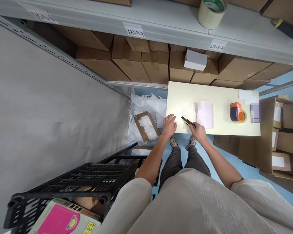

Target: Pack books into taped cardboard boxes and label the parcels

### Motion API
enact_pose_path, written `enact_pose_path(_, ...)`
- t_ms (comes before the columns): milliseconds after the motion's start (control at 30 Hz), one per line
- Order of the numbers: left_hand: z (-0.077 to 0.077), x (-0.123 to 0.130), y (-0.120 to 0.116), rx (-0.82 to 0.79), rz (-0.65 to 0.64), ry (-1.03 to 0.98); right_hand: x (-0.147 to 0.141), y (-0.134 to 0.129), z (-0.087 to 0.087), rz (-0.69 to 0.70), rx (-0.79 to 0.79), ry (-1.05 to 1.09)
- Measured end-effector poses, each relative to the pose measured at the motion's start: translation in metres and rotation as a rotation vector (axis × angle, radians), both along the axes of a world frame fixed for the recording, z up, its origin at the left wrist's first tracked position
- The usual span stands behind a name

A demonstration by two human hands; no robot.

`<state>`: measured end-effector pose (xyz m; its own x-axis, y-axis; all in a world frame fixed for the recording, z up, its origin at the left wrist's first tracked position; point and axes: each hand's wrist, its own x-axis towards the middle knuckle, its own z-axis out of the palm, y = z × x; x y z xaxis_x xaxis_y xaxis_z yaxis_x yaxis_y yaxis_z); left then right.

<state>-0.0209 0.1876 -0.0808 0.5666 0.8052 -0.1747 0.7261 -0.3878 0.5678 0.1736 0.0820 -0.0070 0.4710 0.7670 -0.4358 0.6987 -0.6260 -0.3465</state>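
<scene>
My right hand [198, 131] is wrapped round a black and yellow utility knife [188, 122], which points up and left over the pale table [222, 97]. My left hand [169, 125] rests at the table's left front edge, fingers apart, holding nothing. Between and beyond my hands lies a sheet in clear or white wrapping [188, 111], with a pinkish sheet [205, 114] beside it on the right. Farther right, an orange and dark blue tape dispenser [235, 112] stands against a yellowish tape roll [244, 117].
Shelves with brown cartons [156, 66] and a small white box [195, 59] run behind the table. A black crate [63, 195] stands lower left. An open carton [147, 126] lies on the floor, left. More cartons [268, 143] stand right. A tape roll [211, 16] sits above.
</scene>
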Motion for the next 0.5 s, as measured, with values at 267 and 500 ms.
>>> enact_pose_path(267,-0.011,-0.003,-0.003,0.016,-0.009,-0.016,-0.006,-0.042,0.004,0.036,-0.037,0.016)
enact_pose_path(500,-0.016,-0.001,-0.007,0.021,-0.002,-0.008,0.0,-0.05,0.022,-0.093,0.08,0.215)
